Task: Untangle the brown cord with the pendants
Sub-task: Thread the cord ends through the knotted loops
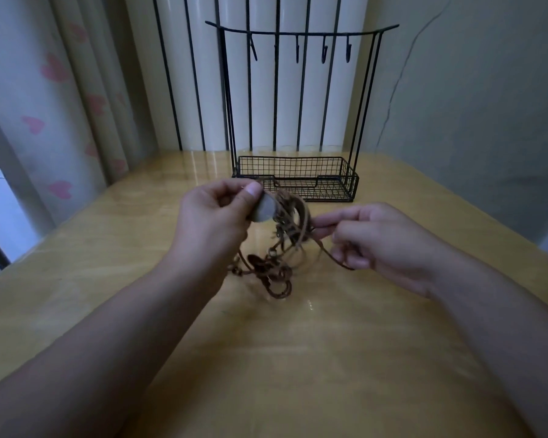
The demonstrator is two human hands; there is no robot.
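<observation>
A tangled brown cord hangs between my two hands above the wooden table. My left hand pinches a round grey disc pendant between thumb and fingers. My right hand pinches a strand of the cord at its right side, and a loop runs down under its fingers. The lower part of the cord, with dark brown ring-shaped pendants, dangles in a knot just above or on the tabletop; I cannot tell which.
A black wire stand with several hooks on its top bar and a mesh basket at its base sits at the back of the table. A curtain with pink hearts hangs at left. A wall is at right.
</observation>
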